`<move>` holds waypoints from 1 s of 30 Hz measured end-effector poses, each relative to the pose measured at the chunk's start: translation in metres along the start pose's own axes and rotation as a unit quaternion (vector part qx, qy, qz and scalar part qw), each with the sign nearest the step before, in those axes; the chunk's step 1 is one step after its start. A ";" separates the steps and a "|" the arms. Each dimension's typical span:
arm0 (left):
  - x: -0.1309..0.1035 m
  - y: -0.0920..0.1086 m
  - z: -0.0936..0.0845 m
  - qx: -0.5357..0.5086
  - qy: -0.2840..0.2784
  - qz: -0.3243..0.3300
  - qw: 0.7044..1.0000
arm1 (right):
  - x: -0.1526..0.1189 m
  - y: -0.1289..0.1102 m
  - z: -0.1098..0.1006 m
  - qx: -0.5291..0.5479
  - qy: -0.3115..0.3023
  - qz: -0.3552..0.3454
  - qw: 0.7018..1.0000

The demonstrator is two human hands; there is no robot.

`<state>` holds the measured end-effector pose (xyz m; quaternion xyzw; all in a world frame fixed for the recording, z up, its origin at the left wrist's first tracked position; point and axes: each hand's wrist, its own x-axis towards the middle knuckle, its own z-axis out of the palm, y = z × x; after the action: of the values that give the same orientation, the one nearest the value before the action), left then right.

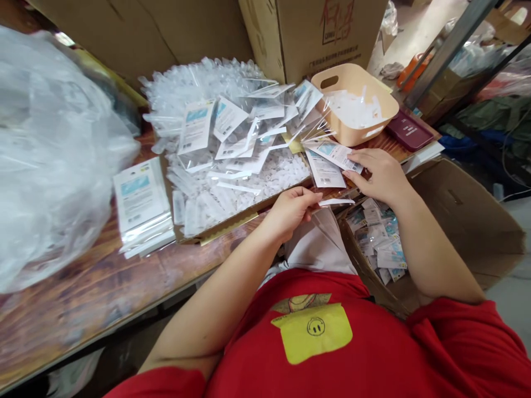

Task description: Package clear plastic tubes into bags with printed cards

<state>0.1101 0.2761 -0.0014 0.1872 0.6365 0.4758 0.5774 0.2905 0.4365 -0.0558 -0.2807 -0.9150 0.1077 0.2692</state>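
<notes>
My left hand [292,213] is closed in a pinch at the table's front edge. From its fingertips a thin white strip [337,202] runs to the right; it looks like the edge of a clear bag. My right hand [381,174] pinches the right end of a printed card packet [332,152] in clear plastic, thumb below and fingers above. Under that packet lies another printed card packet [326,170]. Left of my hands, several bagged cards [197,127] are heaped over small translucent plastic pieces [207,213] in a shallow cardboard tray [232,222].
A cream basket [352,130] with white pieces stands at the back right, beside a dark red lid [410,130]. Below right, an open carton [460,221] holds filled packets [379,243]. At left are stacked card bags [141,193] and a large plastic sack [50,155].
</notes>
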 end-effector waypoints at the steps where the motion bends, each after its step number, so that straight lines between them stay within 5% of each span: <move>1: 0.000 0.000 0.000 0.005 -0.003 -0.001 1.000 | 0.002 -0.002 0.002 -0.007 0.002 -0.002 1.000; 7: 0.004 -0.003 0.000 -0.001 -0.006 0.017 1.000 | 0.000 -0.039 -0.001 -0.039 0.064 0.014 0.997; 11: 0.003 -0.003 0.004 -0.035 0.010 0.016 0.999 | -0.008 -0.062 -0.005 0.147 -0.063 -0.048 0.986; 15: 0.000 0.000 0.007 -0.070 0.028 0.012 0.997 | -0.010 -0.070 -0.004 0.250 -0.102 0.017 0.963; 22: 0.001 -0.001 0.007 -0.078 0.026 0.019 0.996 | -0.006 -0.082 -0.007 0.270 -0.130 0.091 0.950; 30: -0.002 -0.001 0.009 -0.088 0.043 0.026 0.995 | -0.002 -0.082 -0.014 0.240 -0.170 -0.005 0.956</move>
<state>0.1195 0.2779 0.0001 0.1315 0.6116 0.5527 0.5507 0.2619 0.3689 -0.0162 -0.1808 -0.8958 0.3688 0.1698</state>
